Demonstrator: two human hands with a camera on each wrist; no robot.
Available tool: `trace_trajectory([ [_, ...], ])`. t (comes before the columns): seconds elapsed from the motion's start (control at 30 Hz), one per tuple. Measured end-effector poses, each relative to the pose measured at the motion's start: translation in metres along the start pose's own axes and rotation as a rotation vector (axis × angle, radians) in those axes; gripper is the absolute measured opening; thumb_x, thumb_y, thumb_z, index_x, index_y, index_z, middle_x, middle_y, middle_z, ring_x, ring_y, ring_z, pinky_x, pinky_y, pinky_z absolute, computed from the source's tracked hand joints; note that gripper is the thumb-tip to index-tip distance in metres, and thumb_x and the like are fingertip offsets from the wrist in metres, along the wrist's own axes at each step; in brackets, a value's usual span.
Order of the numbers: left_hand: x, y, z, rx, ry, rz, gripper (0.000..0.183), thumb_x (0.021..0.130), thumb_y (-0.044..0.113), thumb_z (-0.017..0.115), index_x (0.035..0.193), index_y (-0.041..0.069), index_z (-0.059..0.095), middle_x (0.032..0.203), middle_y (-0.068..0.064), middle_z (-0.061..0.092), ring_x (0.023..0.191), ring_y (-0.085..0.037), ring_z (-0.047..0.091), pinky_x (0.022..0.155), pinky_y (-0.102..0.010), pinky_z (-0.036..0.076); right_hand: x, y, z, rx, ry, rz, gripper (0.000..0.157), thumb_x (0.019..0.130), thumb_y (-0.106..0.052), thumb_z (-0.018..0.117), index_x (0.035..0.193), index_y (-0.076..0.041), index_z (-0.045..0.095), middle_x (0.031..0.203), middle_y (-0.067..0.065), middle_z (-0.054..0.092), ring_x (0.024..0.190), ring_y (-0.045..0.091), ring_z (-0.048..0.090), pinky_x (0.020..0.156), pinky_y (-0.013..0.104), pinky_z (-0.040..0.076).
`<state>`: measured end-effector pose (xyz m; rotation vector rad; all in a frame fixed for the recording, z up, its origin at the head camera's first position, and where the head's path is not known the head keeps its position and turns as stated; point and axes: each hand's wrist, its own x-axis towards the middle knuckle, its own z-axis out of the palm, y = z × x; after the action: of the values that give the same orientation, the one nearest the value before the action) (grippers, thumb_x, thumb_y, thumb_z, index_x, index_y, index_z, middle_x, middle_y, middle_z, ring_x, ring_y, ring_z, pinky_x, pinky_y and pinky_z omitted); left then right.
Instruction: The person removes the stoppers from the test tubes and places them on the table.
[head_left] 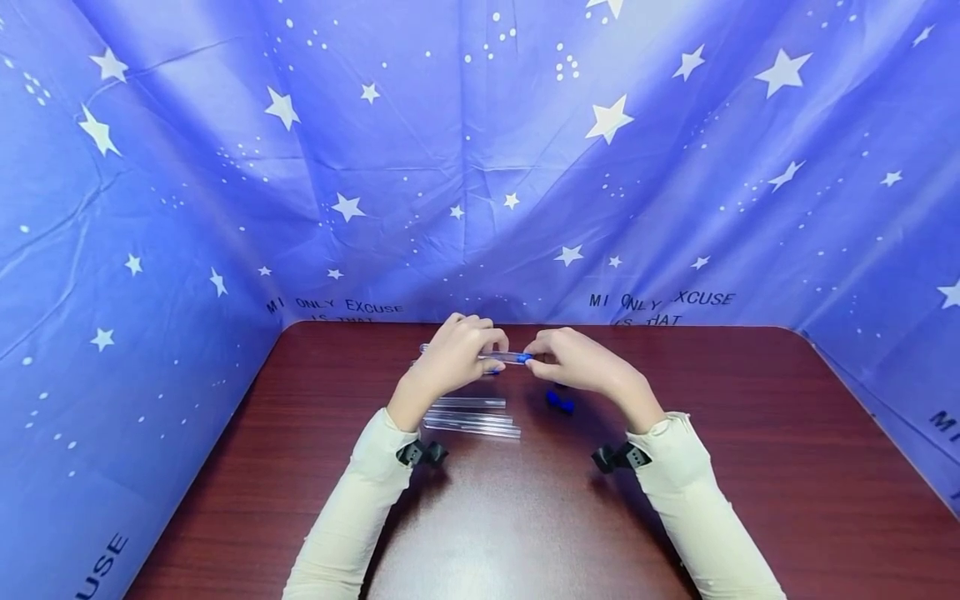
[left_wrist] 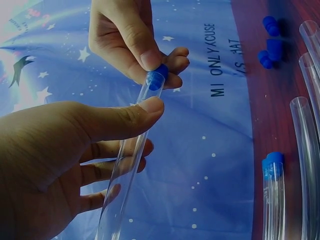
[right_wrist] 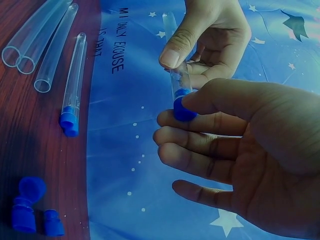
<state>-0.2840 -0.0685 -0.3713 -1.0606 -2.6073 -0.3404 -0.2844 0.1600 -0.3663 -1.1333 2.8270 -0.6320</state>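
My left hand (head_left: pixel 453 357) pinches a clear test tube (left_wrist: pixel 111 212) near its mouth between thumb and fingers. The tube is held above the table. A blue stopper (left_wrist: pixel 158 75) sits in the tube's mouth, its narrow end inside the glass. My right hand (head_left: pixel 587 363) grips that stopper with thumb and index finger, the other fingers spread apart in the right wrist view. Below the hands lie several uncapped test tubes (right_wrist: pixel 44 82), side by side. Beside them are tubes closed with blue stoppers (right_wrist: pixel 68 119), partly hidden by my left hand in the head view.
Several loose blue stoppers (head_left: pixel 560 402) lie on the dark red wooden table (head_left: pixel 780 467), nearer me than my right hand. A blue star-printed cloth (head_left: pixel 465 167) hangs behind the table and along both sides. Each wrist wears a small black camera (head_left: pixel 422 454).
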Motion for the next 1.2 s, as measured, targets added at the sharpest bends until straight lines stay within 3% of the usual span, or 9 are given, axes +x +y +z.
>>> trace_trajectory([
  [0.7,-0.0007,-0.0001,-0.0019,-0.011,0.0,-0.001,0.019,0.083,0.033,0.082,0.093,0.019,0.073,0.082,0.003,0.064,0.08,-0.016,0.058,0.086,-0.038,0.046,0.0,-0.0001,-0.0002,-0.006,0.016,-0.019,0.019,0.094,-0.013,0.066,0.104,-0.001,0.077,0.083,0.002,0.064,0.072,0.017,0.054,0.066,0.026,0.043],
  [1.2,-0.0006,-0.0018,-0.0034,-0.008,-0.024,0.0,0.017,0.085,0.034,0.08,0.093,0.02,0.074,0.082,0.004,0.065,0.078,-0.014,0.058,0.085,-0.037,0.046,0.001,-0.0023,-0.0009,-0.031,0.02,-0.004,0.018,0.093,-0.014,0.068,0.103,-0.002,0.077,0.081,0.0,0.061,0.069,0.011,0.049,0.064,0.025,0.042],
])
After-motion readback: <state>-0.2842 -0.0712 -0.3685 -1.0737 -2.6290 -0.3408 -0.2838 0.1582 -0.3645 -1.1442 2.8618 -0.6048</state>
